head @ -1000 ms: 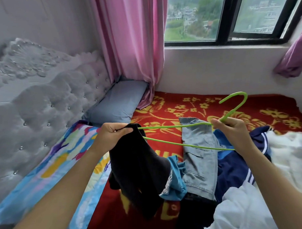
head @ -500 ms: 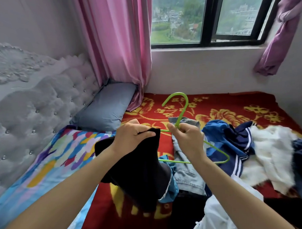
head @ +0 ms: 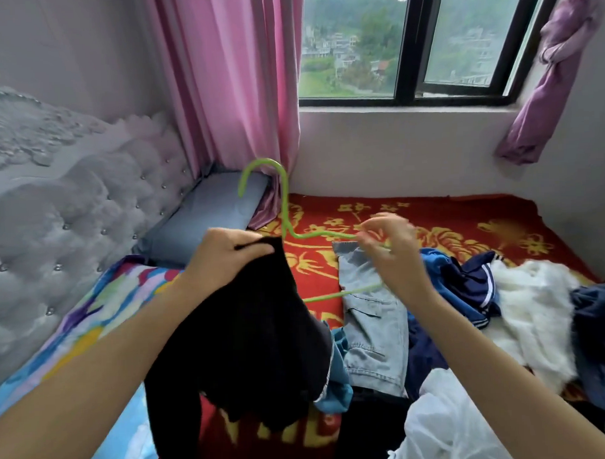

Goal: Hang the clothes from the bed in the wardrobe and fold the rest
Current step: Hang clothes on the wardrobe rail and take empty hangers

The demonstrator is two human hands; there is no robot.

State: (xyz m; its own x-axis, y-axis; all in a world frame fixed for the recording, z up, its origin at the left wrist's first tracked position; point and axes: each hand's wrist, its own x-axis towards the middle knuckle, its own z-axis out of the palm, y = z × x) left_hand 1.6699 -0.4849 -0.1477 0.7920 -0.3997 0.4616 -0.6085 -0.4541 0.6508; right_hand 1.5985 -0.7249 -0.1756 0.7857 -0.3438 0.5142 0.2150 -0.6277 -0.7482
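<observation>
Red, gold-flowered bedding is filling the view under the window, with a heap of clothes lying across it. Left hand is gripping a black garment at its top edge, fingers closed on the cloth, letting it hang over the bed. Right hand is blurred, fingers loosely spread around the green hanger, hook pointing up; I cannot tell whether they are actually gripping it.
</observation>
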